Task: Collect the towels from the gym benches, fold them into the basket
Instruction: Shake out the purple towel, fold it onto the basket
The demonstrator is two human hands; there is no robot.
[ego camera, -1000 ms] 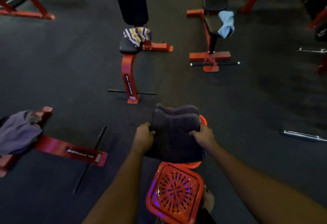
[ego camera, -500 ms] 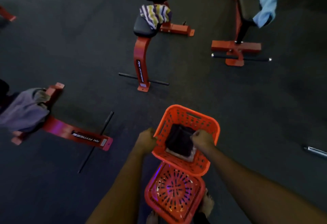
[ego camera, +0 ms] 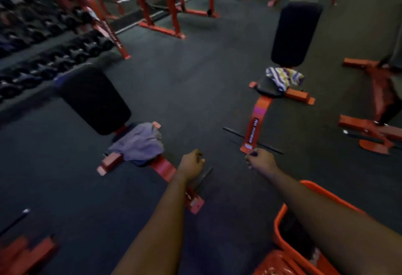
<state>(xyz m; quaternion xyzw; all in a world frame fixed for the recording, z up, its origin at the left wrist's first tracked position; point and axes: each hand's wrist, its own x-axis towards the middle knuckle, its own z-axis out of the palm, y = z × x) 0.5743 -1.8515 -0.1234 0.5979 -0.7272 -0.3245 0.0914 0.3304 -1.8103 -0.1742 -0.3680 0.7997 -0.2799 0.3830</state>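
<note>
Just left of & a bit beyond the left hand [ego camera: 191,161], a crumpled grey-purple towel [ego camera: 139,142] lies heaped on the seat end of a low bench [ego camera: 93,98] w/ rounded black padded back & red steel frame. Left hand: fingers loosely curled, nothing in it, over the bench's red foot bar. Right hand [ego camera: 261,160]: same loose curl, empty, apart from the left. Well beyond the right hand, a rumpled striped towel [ego camera: 282,78] (white/purple/yellow) sits on the seat of a 2nd bench [ego camera: 293,33], its black pad rising behind. Under the right forearm, back by the elbow: orange plastic basket [ego camera: 279,227], smooth rim, inside too dark to read. Floor [ego camera: 195,79] = dark matte rubber matting. Far left of the left hand: blurred dumbbell rack [ego camera: 54,42].
</note>
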